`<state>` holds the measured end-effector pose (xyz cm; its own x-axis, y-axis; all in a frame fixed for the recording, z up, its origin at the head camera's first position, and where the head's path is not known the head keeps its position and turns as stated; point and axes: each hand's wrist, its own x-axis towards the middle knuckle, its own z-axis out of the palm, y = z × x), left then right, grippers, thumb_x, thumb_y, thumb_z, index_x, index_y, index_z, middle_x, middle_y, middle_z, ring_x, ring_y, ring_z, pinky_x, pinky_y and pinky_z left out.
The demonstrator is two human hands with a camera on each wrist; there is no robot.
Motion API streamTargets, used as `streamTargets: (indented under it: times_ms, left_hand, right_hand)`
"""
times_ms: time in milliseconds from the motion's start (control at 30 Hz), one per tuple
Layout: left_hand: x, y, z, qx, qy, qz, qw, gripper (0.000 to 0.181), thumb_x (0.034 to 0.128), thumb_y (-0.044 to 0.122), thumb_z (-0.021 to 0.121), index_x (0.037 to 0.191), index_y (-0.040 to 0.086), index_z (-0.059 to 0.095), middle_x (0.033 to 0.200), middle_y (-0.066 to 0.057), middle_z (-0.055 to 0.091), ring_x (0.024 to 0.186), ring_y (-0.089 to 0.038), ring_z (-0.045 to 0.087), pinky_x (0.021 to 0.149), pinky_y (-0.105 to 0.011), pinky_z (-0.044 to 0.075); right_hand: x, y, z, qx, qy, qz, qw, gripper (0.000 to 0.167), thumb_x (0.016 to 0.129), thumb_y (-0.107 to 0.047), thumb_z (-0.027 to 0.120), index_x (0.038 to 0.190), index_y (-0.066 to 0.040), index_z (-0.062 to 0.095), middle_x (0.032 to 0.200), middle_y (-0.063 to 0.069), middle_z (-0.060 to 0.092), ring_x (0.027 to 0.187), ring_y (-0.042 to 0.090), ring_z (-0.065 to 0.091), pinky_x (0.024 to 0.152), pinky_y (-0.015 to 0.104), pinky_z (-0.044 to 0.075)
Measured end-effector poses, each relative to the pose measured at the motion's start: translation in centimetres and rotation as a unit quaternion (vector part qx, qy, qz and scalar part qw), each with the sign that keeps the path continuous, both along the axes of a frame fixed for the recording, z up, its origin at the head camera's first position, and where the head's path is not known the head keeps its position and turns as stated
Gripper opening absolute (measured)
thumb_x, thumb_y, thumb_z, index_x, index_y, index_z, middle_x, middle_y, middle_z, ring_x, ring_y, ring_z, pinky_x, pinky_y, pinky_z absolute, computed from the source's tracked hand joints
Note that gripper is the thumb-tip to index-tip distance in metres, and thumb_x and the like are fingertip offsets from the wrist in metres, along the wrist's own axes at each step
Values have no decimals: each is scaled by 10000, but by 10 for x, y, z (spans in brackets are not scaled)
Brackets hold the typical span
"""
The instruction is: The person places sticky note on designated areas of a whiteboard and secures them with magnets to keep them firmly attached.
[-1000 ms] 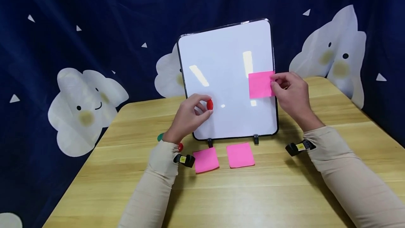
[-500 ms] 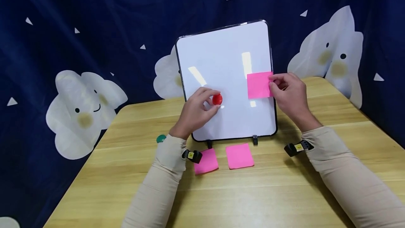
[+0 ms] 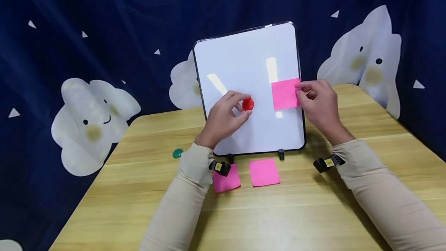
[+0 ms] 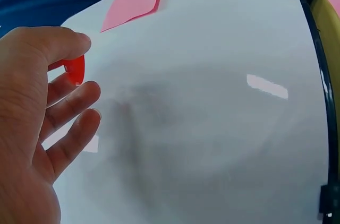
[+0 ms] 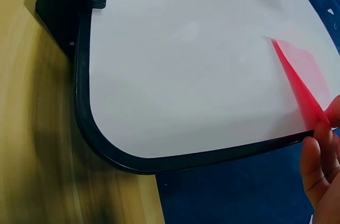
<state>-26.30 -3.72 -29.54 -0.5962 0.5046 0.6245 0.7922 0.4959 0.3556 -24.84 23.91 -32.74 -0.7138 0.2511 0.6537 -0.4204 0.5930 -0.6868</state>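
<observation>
A whiteboard (image 3: 251, 61) with a black frame stands upright on the table. In the head view my left hand (image 3: 224, 117) pinches a round red magnet (image 3: 248, 104) between thumb and finger, in front of the board's middle. The left wrist view shows that magnet (image 4: 76, 69) edge-on, apart from the board. My right hand (image 3: 320, 100) pinches the right edge of a pink sticky note (image 3: 285, 94) at the board's right side. From the right wrist, the note (image 5: 305, 78) appears bent, its far edge close to the white surface; whether it touches I cannot tell.
Two more pink sticky notes, a left one (image 3: 226, 179) and a right one (image 3: 264, 172), lie on the wooden table (image 3: 265, 216) before the board. A green magnet (image 3: 177, 153) lies left of the board. Black feet (image 3: 281, 154) support the frame. Behind hangs a dark blue curtain (image 3: 139, 11).
My left hand has moved right and slightly up with the red magnet, closer to the note, and its round face now shows. My right hand and the note have stayed nearly still.
</observation>
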Motion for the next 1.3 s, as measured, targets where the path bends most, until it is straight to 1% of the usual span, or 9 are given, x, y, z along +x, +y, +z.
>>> streamTargets:
  times_ms: [267,433,567,733,867,967,1100,1200,1300]
  left_hand:
    - [-5,16,9,-84,523,210,9984,361,889,200,764,1231,109,695,1171,-6,627,842,-74,588,661,-189,492]
    - [-7,26,9,-141,983,384,9943,359,891,207,759,1230,102,703,1184,-17,648,959,-105,622,746,-200,523]
    - [-9,34,11,-141,1200,411,9918,370,886,220,765,1233,105,704,1179,-18,656,1045,-117,609,821,-210,527]
    - [-9,45,21,-247,1237,426,9911,387,888,249,764,1245,114,700,1185,-17,658,1055,-127,603,829,-202,518]
    - [-7,50,27,-519,1089,481,9915,385,905,274,743,1255,118,699,1187,-13,663,1060,-132,607,828,-197,511]
    - [-6,53,28,-762,1034,569,9901,388,915,282,727,1269,126,695,1191,-8,664,1066,-130,606,828,-194,508]
    - [-6,57,28,-964,1167,675,9862,391,919,281,723,1280,134,692,1203,-6,662,1068,-133,606,816,-193,514]
    - [-8,59,27,-939,1254,748,9848,395,918,269,727,1284,127,688,1223,-9,661,1075,-138,605,811,-192,516]
    - [-9,61,25,-818,1245,835,9853,407,908,259,741,1284,113,686,1243,-16,660,1089,-143,604,819,-192,519]
  right_hand:
    - [-3,1,3,29,77,11,10000,177,946,-112,668,1080,-39,757,963,76,568,701,98,538,600,113,418]
    - [-2,1,0,37,54,-6,10000,197,951,-138,668,1100,-59,769,982,77,582,696,104,537,597,118,413]
    - [-1,3,-1,-13,81,-21,10000,201,951,-152,671,1105,-71,771,995,75,582,689,122,530,588,124,408]
    - [-2,4,-2,-46,217,-47,9997,199,945,-131,663,1100,-73,773,987,68,576,677,125,518,599,133,401]
    - [-4,3,-5,-18,246,-53,9997,199,941,-119,662,1097,-70,775,979,74,575,674,122,513,610,141,396]
    - [-6,1,-8,-1,270,-36,9996,197,939,-110,668,1099,-67,774,973,84,573,678,157,514,606,149,394]
    - [-7,0,-9,12,257,-20,9997,200,947,-116,664,1111,-70,769,975,85,564,679,194,513,601,145,394]
    - [-7,0,-10,16,199,-29,9998,207,957,-127,654,1125,-75,764,982,85,556,679,197,509,597,139,395]
    - [-5,-1,-11,64,102,-32,9999,218,971,-131,639,1147,-77,755,986,85,553,679,200,496,584,143,390]
